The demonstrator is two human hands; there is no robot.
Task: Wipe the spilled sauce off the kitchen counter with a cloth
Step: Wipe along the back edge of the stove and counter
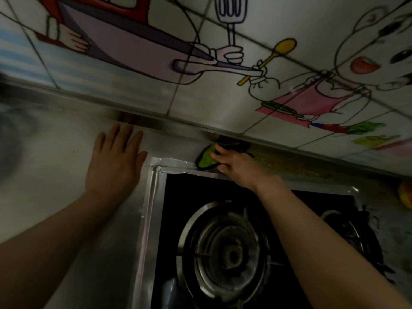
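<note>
A green cloth with a dark edge point(206, 158) lies on the steel counter point(55, 166) behind the hob, close to the wall's base. My right hand point(236, 167) presses down on the cloth with curled fingers, gripping it. A brownish smear of sauce point(281, 163) spreads along the counter strip to the right of that hand. Flat on the bare counter left of the hob rests my left hand point(116, 161), fingers spread, holding nothing.
A black glass gas hob point(178, 197) with a foil-taped rim fills the lower middle; a burner ring point(227, 253) sits under my right forearm. A tiled wall with cartoon pictures point(223, 85) rises behind. A yellow-orange object point(405, 197) is at the right edge.
</note>
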